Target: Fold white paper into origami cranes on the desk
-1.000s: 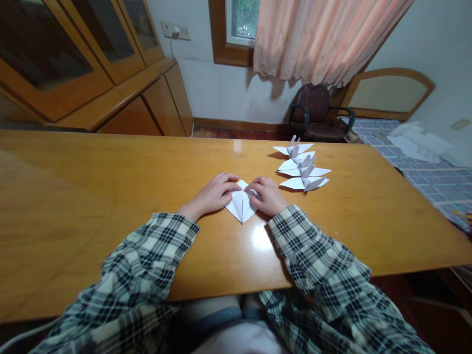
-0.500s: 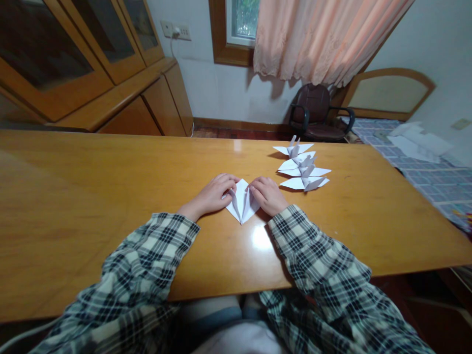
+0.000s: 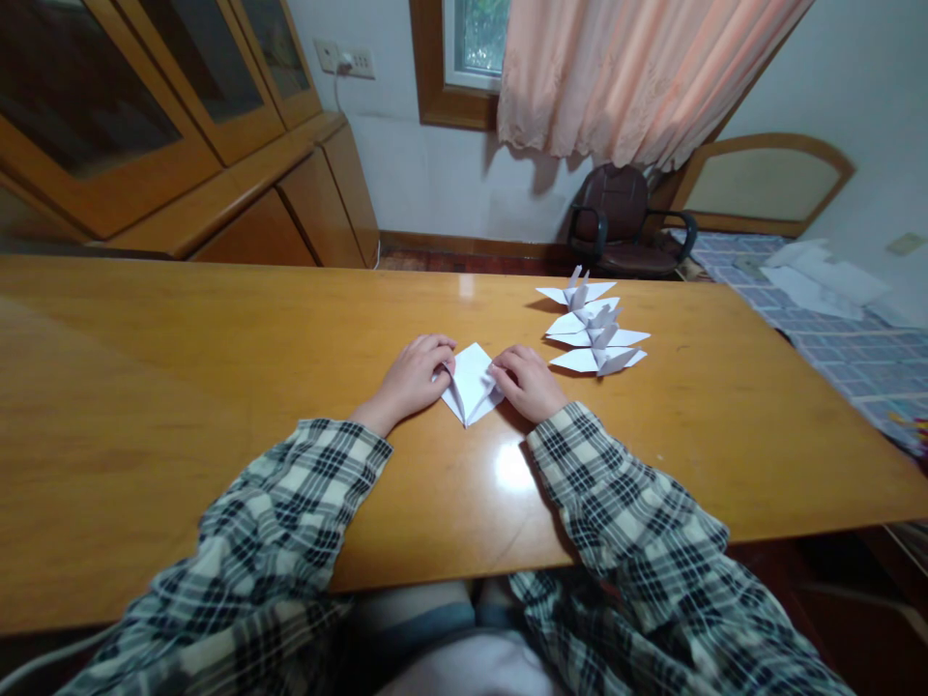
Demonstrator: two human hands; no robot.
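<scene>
White diamond-shaped folded paper (image 3: 473, 377) lies on the yellow-brown wooden worktop (image 3: 253, 358), its side edges grasped by my left hand (image 3: 415, 379) and right hand (image 3: 531, 383).

Tabletop (image 3: 217, 387): varnished yellow-brown wood; bright glare spot (image 3: 513, 467) toward its near edge. Past its far left: wooden cabinet (image 3: 174, 217), dark glass doors (image 3: 116, 87) above, solid doors below. Behind it: white wall (image 3: 413, 174), socket plates (image 3: 344, 60), one plug in, cord hanging. Wooden baseboard (image 3: 464, 244) and strip of reddish-brown floor (image 3: 464, 259) beyond its far edge. High beyond it: wood-framed window (image 3: 475, 43), greenery outside; pink curtain (image 3: 616, 77) toward its right half. Beyond its far right part: dark brown chair (image 3: 616, 213), black armrests. To its right: bed (image 3: 833, 338), blue checked cover, arched headboard (image 3: 768, 179), white heap (image 3: 819, 280), material unclear.
</scene>
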